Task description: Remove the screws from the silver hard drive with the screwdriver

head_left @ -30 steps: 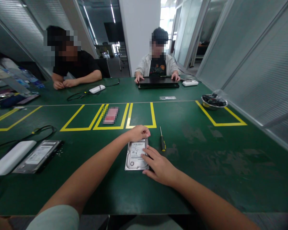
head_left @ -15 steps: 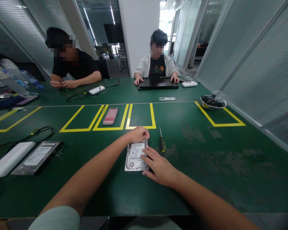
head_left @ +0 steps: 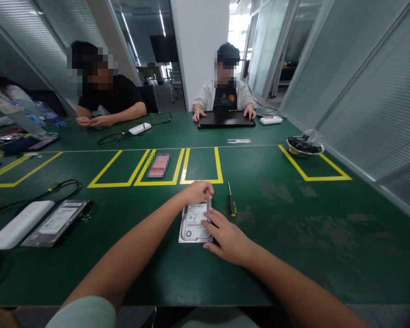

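Note:
A silver hard drive [head_left: 194, 223] with a white label lies flat on the green table in front of me. My left hand [head_left: 199, 192] is over its far end, fingers curled together at the far right corner; whatever they pinch is too small to make out. Spread fingers of my right hand [head_left: 227, 237] rest on the drive's label and right edge, with the thumb near the lower right corner. Just right of the drive lies a screwdriver [head_left: 232, 205] with a black and yellow handle, its tip pointing away from me.
At the left lie a second hard drive [head_left: 59, 223], a white power bank [head_left: 20, 225] and a black cable. A blurred pink object [head_left: 159, 165] sits within yellow tape. A metal bowl [head_left: 304, 148] stands at the right. Across the table, a person's hands touch a black laptop [head_left: 226, 119].
The view has shifted slightly. Both hands keep almost the same place on the drive.

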### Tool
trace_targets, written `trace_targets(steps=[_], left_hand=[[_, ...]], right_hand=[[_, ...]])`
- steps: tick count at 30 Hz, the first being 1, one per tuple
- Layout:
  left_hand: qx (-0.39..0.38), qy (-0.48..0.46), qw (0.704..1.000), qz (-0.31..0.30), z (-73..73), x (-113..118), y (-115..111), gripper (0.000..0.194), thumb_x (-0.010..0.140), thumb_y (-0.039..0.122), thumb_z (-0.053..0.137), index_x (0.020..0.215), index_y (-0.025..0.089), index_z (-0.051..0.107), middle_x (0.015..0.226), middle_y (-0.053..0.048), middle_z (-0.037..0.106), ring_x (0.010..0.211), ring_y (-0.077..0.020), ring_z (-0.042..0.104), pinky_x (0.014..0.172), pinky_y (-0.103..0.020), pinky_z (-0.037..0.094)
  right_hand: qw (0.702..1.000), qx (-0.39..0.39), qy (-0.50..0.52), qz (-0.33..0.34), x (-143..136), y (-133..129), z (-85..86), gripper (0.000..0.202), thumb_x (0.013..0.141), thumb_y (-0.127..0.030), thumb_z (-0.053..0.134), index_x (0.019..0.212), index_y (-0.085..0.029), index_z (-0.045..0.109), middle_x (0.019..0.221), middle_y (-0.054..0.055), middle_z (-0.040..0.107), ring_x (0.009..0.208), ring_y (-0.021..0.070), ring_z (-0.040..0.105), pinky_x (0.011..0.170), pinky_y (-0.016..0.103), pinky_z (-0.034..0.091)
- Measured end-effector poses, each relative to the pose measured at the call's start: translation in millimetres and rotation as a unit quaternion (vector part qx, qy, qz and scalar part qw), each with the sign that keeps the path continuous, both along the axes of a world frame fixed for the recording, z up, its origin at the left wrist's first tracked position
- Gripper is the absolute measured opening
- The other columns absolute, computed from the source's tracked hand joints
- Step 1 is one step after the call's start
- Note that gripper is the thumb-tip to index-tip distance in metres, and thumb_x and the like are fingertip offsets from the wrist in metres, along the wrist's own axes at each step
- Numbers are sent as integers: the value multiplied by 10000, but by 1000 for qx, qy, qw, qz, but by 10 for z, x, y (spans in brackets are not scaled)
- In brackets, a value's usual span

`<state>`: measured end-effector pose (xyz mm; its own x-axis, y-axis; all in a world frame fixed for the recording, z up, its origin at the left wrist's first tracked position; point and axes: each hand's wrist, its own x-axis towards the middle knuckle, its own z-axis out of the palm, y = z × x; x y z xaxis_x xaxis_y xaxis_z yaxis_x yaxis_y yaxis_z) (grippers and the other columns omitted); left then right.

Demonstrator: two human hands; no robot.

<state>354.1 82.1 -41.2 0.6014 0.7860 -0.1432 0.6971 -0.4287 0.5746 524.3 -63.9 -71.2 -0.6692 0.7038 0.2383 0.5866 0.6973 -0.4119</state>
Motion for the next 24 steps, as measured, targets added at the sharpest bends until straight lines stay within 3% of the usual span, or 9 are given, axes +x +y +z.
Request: trace_targets(steps=[3, 8, 12, 15, 17, 20, 24], left_hand=[[42, -8, 999, 10, 13, -62, -89, 214, 801, 183, 613, 1010, 159, 653, 915, -43, 716, 816, -162, 653, 724, -253, 487], [210, 53, 975, 56, 39, -165, -459, 213, 858, 304, 620, 1043, 203, 651, 1095, -79, 685, 1078, -276, 578, 929, -411, 413], [255, 60, 962, 79, -5, -186, -747, 216, 900, 301, 566, 1091, 232, 638, 1129, -82, 686, 1124, -278, 554, 1001, -493, 317], [270, 48, 958, 81, -63, -194, -829, 239, 900, 268, 549, 1122, 245, 634, 1203, -90, 678, 1195, -286, 529, 1056, -545, 231], [279, 43, 956, 82, -96, -206, -835, 262, 908, 255, 523, 1145, 252, 635, 1250, -96, 666, 1251, -297, 499, 1083, -576, 172], [288, 34, 954, 70, -123, -229, -824, 306, 921, 247, 479, 1186, 265, 631, 1285, -86, 653, 1302, -303, 468, 1104, -609, 105], [272, 22, 960, 67, -129, -248, -816, 337, 915, 232, 468, 1214, 265, 622, 1235, -78, 679, 1217, -278, 539, 1125, -598, 77]], right_hand=[[1000, 5, 2, 1, -1, -1, -5, 577, 852, -309, 661, 1368, -103, 505, 1454, 188, 456, 1434, 333, 293, 1166, 490, 334], [1000, 13, 5, 4, -3, -4, -6, 573, 848, -299, 662, 1361, -101, 504, 1442, 199, 463, 1429, 329, 303, 1166, 503, 331], [999, 33, 7, 14, 6, -2, 15, 581, 846, -308, 671, 1358, -92, 504, 1428, 203, 474, 1421, 325, 312, 1167, 494, 333], [998, 60, 17, 13, 32, 13, 48, 617, 859, -346, 656, 1390, -92, 472, 1414, 205, 480, 1381, 330, 356, 1148, 511, 352], [996, 77, 24, -23, 68, 36, 80, 573, 885, -365, 617, 1380, -110, 484, 1371, 197, 510, 1303, 328, 427, 1100, 525, 396], [987, 95, 13, -131, 150, 96, 130, 416, 926, -355, 544, 1275, -131, 575, 1210, 175, 585, 1119, 308, 519, 982, 503, 466], [957, 98, -64, -264, 267, 192, 153, 334, 942, -345, 504, 1172, -136, 626, 1077, 173, 587, 988, 301, 530, 869, 463, 487]])
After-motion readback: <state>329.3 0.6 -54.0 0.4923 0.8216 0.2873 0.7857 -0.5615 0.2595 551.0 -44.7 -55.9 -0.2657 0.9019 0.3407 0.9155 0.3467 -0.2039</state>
